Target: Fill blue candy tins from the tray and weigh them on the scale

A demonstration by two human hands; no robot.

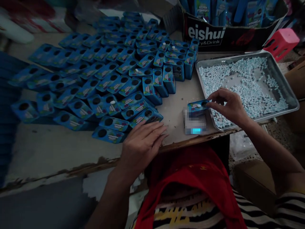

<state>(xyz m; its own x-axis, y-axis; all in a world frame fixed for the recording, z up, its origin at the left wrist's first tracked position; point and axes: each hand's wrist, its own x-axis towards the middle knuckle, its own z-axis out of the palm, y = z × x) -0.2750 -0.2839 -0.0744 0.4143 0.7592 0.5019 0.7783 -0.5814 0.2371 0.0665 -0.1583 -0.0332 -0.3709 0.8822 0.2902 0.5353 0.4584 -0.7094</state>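
My left hand [144, 143] lies with its fingers stretched out against the nearest of many blue candy boxes [110, 135], holding none of them. These boxes have a round dark hole in the top. My right hand [228, 103] is closed in a pinch at the right end of a single blue box [197, 107], beside its hole. Whatever is between the fingertips is hidden. That box sits on a small digital scale [195, 125] with a lit display, and a white candy lies on its top. Below my right hand is a metal tray [296, 103] of small pale candies [252, 92].
A black carton [228, 41] with more blue packages stands behind the tray. Beside it is a pink plastic stool [284, 43]. The worn table edge [95, 163] runs in front of me. White candies rest on several box tops.
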